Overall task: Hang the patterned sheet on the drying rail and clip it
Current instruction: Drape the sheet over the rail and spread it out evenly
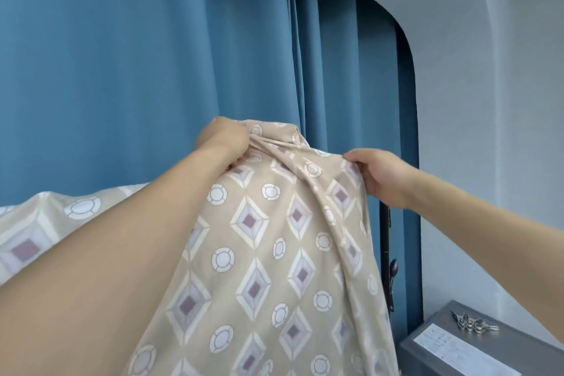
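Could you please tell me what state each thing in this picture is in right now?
Beige diamond-patterned sheet: held up, bunched at its top, unclipped.
Left hand: grips the sheet's bunched top.
Right hand: pinches the sheet's edge.
Blue curtain: drawn closed.
Metal clips: lying unused on the grey box.

You stood in a home, likely a bedroom: heavy blue pleated curtains hung behind your raised hands, pale painted walls rose beyond your right hand, and a grey box holding small metal clips sat below it.
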Available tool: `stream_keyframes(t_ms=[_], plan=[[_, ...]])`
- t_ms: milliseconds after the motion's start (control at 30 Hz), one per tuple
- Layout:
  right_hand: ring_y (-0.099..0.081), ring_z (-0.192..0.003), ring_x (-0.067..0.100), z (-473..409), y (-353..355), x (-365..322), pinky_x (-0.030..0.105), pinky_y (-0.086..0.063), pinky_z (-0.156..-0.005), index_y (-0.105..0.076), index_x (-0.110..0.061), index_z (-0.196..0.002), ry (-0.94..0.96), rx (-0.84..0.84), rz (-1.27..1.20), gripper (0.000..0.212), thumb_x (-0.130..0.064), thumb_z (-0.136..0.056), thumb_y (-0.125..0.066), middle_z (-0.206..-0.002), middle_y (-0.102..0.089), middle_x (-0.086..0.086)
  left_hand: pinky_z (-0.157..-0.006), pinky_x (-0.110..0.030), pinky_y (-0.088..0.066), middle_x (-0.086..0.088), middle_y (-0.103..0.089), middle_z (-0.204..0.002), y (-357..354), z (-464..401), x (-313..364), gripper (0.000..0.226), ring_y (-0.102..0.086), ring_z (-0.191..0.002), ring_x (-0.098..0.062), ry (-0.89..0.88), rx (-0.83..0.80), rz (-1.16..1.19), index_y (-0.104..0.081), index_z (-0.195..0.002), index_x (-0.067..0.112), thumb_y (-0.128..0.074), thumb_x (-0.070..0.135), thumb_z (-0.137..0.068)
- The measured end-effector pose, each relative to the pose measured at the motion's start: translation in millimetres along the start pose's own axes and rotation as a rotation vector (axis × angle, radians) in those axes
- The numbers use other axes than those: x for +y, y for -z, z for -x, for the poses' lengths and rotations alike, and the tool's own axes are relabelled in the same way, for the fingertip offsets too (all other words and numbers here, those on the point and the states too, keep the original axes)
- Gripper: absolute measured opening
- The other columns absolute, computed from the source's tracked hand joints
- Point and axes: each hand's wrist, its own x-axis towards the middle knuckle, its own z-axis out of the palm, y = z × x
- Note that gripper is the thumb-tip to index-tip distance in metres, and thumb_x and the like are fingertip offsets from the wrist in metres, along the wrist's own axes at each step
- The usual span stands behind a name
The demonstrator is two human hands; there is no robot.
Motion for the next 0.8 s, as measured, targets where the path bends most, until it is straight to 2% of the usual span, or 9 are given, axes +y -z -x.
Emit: stream_keyframes(t_ms=[67, 133, 233, 300, 367, 433, 533, 667, 800], plan=[[-0.061, -0.064, 0.016, -7, 2, -20, 0.025, -0.048, -0.064, -0.063, -0.008, -0.084, 0.018, 0.034, -0.008, 0.023, -0.020, -0.096, -0.047, -0.079, -0.065, 0.006, -0.083, -0.038, -0.056, -0.014, -0.070, -0.094, -1, -2, 10, 0.026, -0.067, -0.087, -0.033, -0.047, 0.068, 0.065, -0.067, -0.090, 0.015, -0.043, 0.020, -0.081], [-0.064, -0.071, 0.020, -12, 5, -34, 0.030, -0.051, -0.068, -0.064, -0.006, -0.087, -0.011, -0.005, 0.086, 0.023, -0.019, -0.096, -0.048, -0.087, -0.067, 0.010, -0.082, -0.035, -0.054, -0.011, -0.069, -0.099, -3, -6, 23, 0.023, -0.065, -0.093, -0.034, -0.090, 0.131, 0.157, -0.067, -0.084, 0.018, -0.045, 0.018, -0.084], [-0.070, -0.091, 0.022, -10, 11, -38, 0.035, -0.054, -0.082, -0.068, -0.009, -0.104, -0.130, -0.214, 0.271, 0.031, -0.026, -0.100, -0.043, -0.103, -0.073, 0.007, -0.080, -0.033, -0.049, -0.006, -0.064, -0.097, -5, -10, 41, 0.024, -0.061, -0.095, -0.032, -0.101, 0.196, 0.255, -0.056, -0.070, 0.020, -0.044, 0.013, -0.089], [-0.066, -0.109, 0.024, -7, 19, -27, 0.038, -0.050, -0.093, -0.064, -0.017, -0.121, -0.176, -0.354, 0.237, 0.037, -0.039, -0.100, -0.042, -0.118, -0.070, 0.005, -0.081, -0.033, -0.049, -0.008, -0.064, -0.102, -10, -10, 45, 0.025, -0.061, -0.098, -0.033, -0.091, 0.207, 0.243, -0.054, -0.070, 0.019, -0.043, 0.012, -0.090], [-0.061, -0.117, 0.026, -2, 25, -10, 0.038, -0.048, -0.097, -0.059, -0.016, -0.128, -0.189, -0.417, 0.122, 0.043, -0.044, -0.096, -0.049, -0.125, -0.066, 0.007, -0.085, -0.032, -0.046, -0.009, -0.063, -0.114, -18, -8, 49, 0.022, -0.058, -0.105, -0.033, -0.082, 0.231, 0.217, -0.060, -0.083, 0.016, -0.041, 0.013, -0.094], [-0.060, -0.118, 0.028, 4, 29, 16, 0.039, -0.051, -0.096, -0.055, -0.012, -0.130, -0.192, -0.474, 0.116, 0.046, -0.034, -0.090, -0.062, -0.126, -0.065, 0.008, -0.089, -0.030, -0.041, -0.010, -0.059, -0.126, -27, -8, 55, 0.030, -0.054, -0.115, -0.031, -0.091, 0.283, 0.241, -0.063, -0.111, 0.012, -0.036, 0.015, -0.098], [-0.061, -0.115, 0.033, 15, 26, 68, 0.042, -0.051, -0.090, -0.054, -0.009, -0.129, -0.266, -0.577, 0.299, 0.048, -0.023, -0.086, -0.069, -0.122, -0.067, 0.008, -0.090, -0.029, -0.038, -0.007, -0.058, -0.127, -37, -14, 68, 0.034, -0.053, -0.115, -0.026, -0.113, 0.348, 0.363, -0.060, -0.119, 0.015, -0.032, 0.018, -0.100], [-0.056, -0.123, 0.028, 23, 8, 117, 0.046, -0.035, -0.111, -0.057, -0.010, -0.129, -0.303, -0.579, 0.377, 0.051, -0.032, -0.086, -0.071, -0.127, -0.064, 0.004, -0.097, -0.030, -0.038, -0.006, -0.056, -0.129, -49, -19, 80, 0.034, -0.052, -0.116, -0.024, -0.162, 0.424, 0.461, -0.059, -0.119, 0.012, -0.034, 0.018, -0.098], [-0.060, -0.119, 0.019, 25, 6, 94, 0.032, -0.044, -0.106, -0.057, -0.008, -0.130, -0.232, -0.497, 0.146, 0.037, -0.022, -0.096, -0.057, -0.128, -0.064, 0.004, -0.101, -0.031, -0.031, -0.011, -0.048, -0.136, -54, -22, 74, 0.035, -0.045, -0.123, -0.028, -0.248, 0.523, 0.341, -0.057, -0.121, 0.005, -0.034, 0.019, -0.100]])
